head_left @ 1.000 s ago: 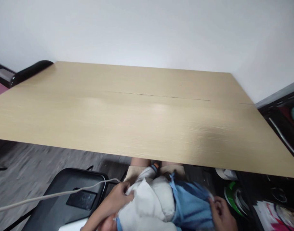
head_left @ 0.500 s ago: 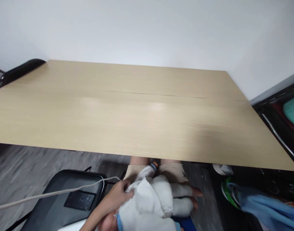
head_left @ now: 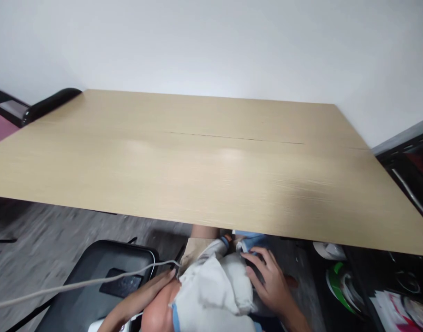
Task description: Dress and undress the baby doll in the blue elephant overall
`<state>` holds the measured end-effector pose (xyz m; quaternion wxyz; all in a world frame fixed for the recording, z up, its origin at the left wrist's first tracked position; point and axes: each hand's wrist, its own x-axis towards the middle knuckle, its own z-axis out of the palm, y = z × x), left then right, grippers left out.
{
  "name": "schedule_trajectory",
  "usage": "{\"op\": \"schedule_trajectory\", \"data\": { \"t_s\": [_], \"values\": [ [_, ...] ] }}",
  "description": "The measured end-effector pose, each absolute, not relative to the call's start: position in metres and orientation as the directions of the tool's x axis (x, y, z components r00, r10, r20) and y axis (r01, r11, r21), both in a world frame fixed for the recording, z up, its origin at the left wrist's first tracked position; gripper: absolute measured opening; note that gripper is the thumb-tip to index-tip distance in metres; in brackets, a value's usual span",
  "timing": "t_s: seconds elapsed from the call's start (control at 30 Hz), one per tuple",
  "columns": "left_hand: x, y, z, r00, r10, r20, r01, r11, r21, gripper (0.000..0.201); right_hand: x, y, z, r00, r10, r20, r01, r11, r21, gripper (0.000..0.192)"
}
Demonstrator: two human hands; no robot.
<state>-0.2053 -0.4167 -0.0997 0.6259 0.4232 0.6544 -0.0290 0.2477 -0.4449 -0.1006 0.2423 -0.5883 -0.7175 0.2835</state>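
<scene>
What looks like a doll in a white outfit [head_left: 211, 290] with blue trim lies across the lap below the table edge. My left hand [head_left: 161, 282] lies along the doll's bare shoulder [head_left: 159, 309], its fingers stretched out and their tips partly hidden. Over the doll's lower body, my right hand [head_left: 268, 279] has its fingers spread and slightly bent, resting on or just above the white cloth. A blue and white cloth [head_left: 251, 240] sits just beyond my right fingertips, partly under the table edge. A small foot or hand of the doll [head_left: 291, 280] pokes out past my right hand.
A wood-coloured table [head_left: 197, 180] spans the view before a white wall. At lower left stands a black chair seat [head_left: 90, 267] with a dark flat phone-like object [head_left: 121, 282]; a pale cable [head_left: 76, 283] crosses it. Dark shelves with a green-rimmed roll [head_left: 337, 286] stand right.
My right hand has come into clear view over the doll. The blue cloth has moved from the lower right onto the lap. My left hand has let go of the white outfit and flattened.
</scene>
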Motion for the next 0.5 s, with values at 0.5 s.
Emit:
{"op": "schedule_trajectory", "data": {
  "t_s": [0.5],
  "values": [
    [-0.174,-0.380,0.001,0.609,0.561,-0.561,0.266,0.522,0.811,0.095,0.239,-0.440,-0.052,-0.264,0.809,-0.526,0.368,-0.419,-0.830,0.070]
  ]
}}
